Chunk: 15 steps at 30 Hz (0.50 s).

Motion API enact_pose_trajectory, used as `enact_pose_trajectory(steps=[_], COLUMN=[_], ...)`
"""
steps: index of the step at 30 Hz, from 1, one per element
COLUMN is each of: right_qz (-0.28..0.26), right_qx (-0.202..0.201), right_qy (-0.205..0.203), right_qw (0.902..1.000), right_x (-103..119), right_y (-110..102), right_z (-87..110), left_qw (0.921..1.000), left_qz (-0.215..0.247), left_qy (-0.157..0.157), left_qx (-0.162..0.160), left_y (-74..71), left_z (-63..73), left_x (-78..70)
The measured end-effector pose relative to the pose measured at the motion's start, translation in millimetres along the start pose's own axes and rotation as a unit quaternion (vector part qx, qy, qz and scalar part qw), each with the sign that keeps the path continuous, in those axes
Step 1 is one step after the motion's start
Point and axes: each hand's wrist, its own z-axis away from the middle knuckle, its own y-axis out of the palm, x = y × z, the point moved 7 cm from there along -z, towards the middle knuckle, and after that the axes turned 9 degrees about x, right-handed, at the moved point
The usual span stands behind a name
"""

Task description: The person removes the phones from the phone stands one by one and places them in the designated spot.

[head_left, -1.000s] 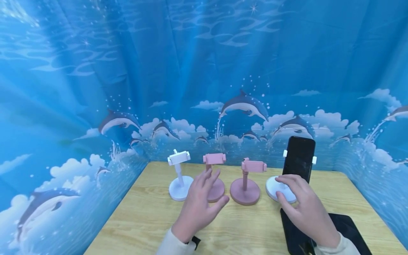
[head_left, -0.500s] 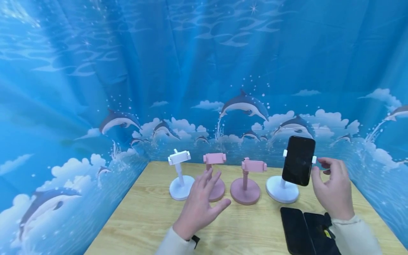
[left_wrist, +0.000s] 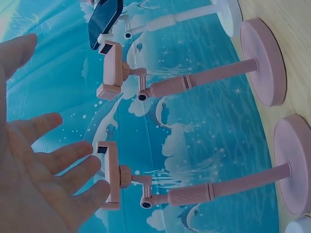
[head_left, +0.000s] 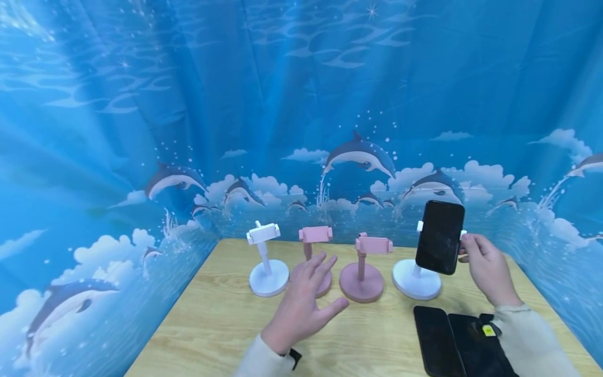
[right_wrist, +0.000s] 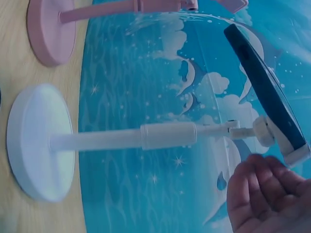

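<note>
A black smartphone (head_left: 440, 236) stands upright, slightly tilted, in the clamp of the right-hand white phone stand (head_left: 417, 280). My right hand (head_left: 490, 267) pinches the clamp's right-hand arm, thumb in front and fingers curled behind; in the right wrist view the fingers (right_wrist: 262, 189) lie close behind the holder and the thumb is hidden. My left hand (head_left: 301, 309), fingers spread, hovers in front of a pink phone stand (head_left: 315, 234), holding nothing. In the left wrist view its fingertips come near that stand's clamp (left_wrist: 112, 170).
A second pink stand (head_left: 361, 283) and another white stand (head_left: 269, 277) share the row on the wooden table (head_left: 188, 324). Two dark phones (head_left: 438, 340) lie flat at the front right, one with a yellow mark and partly under the sleeve. A dolphin-print curtain (head_left: 301, 104) surrounds the table.
My right hand has moved from in front of the white stand's base, out to the right, then in to the clamp's right arm. My left hand has shifted slightly right.
</note>
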Motion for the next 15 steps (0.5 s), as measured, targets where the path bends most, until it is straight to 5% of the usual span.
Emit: enact_pose_trajectory(steps=[5, 8, 15], right_qz=[-0.027, -0.088, -0.312], right_qx=[0.018, 0.025, 0.033], right_qy=[0.026, 0.039, 0.031], right_qw=[0.9991, 0.9951, 0.9491], right_x=[-1.4, -4.3, -9.6], right_y=[3.0, 4.9, 15.8], right_z=[-1.0, -1.7, -3.6], left_qw=[0.9997, 0.999, 0.9932], left_qz=[0.018, 0.035, 0.102], left_qy=[-0.001, -0.004, -0.002], left_qx=[0.014, 0.027, 0.057], left_y=[3.4, 5.3, 10.5], left_z=[-1.7, -2.9, -6.4], left_x=[-1.0, -1.6, -5.6])
